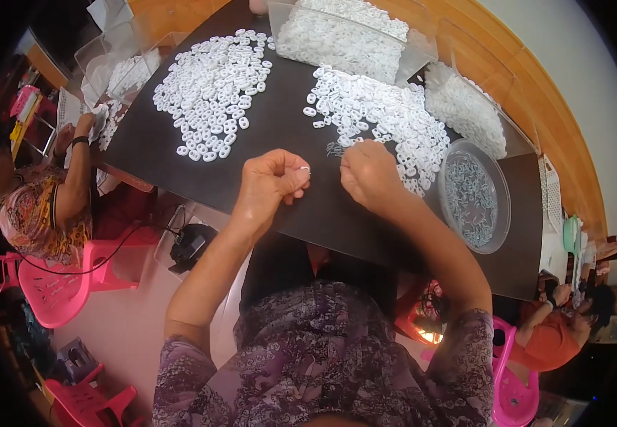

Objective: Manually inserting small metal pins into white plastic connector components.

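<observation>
Above the dark table's near part, my left hand [273, 181] pinches a small white piece [305, 169] between thumb and fingertips; only its edge shows. My right hand [374, 174] is closed just to the right, its fingers curled inward, and what they hold, if anything, is hidden. Beside its knuckles lies a small heap of thin grey metal pieces [334, 149]. Beyond my right hand spreads a pile of white oval plastic pieces with two holes [386, 107]. A second pile of such white pieces [212, 92] lies at the far left.
A clear bin of white pieces [344, 35] stands at the back, with another white heap [465, 107] right of it. A round clear tub [505, 206] of small grey metal parts sits at right. Other people work at left [45, 206] and right [550, 334]. Pink chairs [56, 288] stand below.
</observation>
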The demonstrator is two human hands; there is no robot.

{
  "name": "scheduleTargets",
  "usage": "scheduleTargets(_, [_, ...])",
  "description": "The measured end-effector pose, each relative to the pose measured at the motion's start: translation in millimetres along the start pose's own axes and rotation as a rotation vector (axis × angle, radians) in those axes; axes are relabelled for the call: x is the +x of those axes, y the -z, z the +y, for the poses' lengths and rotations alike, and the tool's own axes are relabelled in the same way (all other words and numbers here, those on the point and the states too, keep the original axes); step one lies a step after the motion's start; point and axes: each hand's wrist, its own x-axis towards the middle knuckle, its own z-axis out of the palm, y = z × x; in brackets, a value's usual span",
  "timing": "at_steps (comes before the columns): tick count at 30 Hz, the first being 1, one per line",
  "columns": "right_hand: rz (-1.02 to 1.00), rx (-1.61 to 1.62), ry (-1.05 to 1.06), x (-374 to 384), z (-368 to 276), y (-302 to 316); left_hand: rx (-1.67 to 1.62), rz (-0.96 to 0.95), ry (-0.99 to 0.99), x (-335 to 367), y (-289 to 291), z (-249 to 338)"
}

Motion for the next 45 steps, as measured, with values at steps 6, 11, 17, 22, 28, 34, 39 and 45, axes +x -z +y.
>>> scheduleTargets(6, [-0.155, 0.57, -0.507, -5.1, -28.0, 28.2, -0.266, -0.052, 0.1, -14.0, -11.7, -1.5])
scheduleTargets(11, [-0.12, 0.801, -0.563, -8.5, -45.6, 36.7, -0.318, -0.049, 0.073, -24.9, -21.8, 2.4])
scheduleTargets(17, [-0.109, 0.969, -0.622, -10.8, -55.9, 33.2, -0.37, -0.041, 0.04, -33.2, -27.2, -0.8])
scheduleTargets(22, [-0.109, 0.959, -0.636, -10.9, -58.9, 32.5, -0.352, -0.035, 0.02, -38.0, -27.0, -2.8])
scheduleTargets(28, [-0.15, 0.978, -0.655, -9.7, -58.9, 33.1, -0.238, -0.029, -0.006, -40.4, -25.0, -3.2])
scheduleTargets(34, [-0.18, 1.007, -0.664, -6.3, -60.0, 32.5, -0.151, -0.034, -0.013, -41.1, -20.9, -3.0])
scheduleTargets(39, [-0.2, 1.089, -0.715, -5.7, -58.2, 30.5, -0.154, -0.05, -0.055, -40.4, -19.3, -6.2])
scheduleTargets(45, [-0.201, 1.277, -0.749, -4.9, -56.8, 28.4, -0.16, -0.066, 0.009, -40.1, -13.9, -3.6])
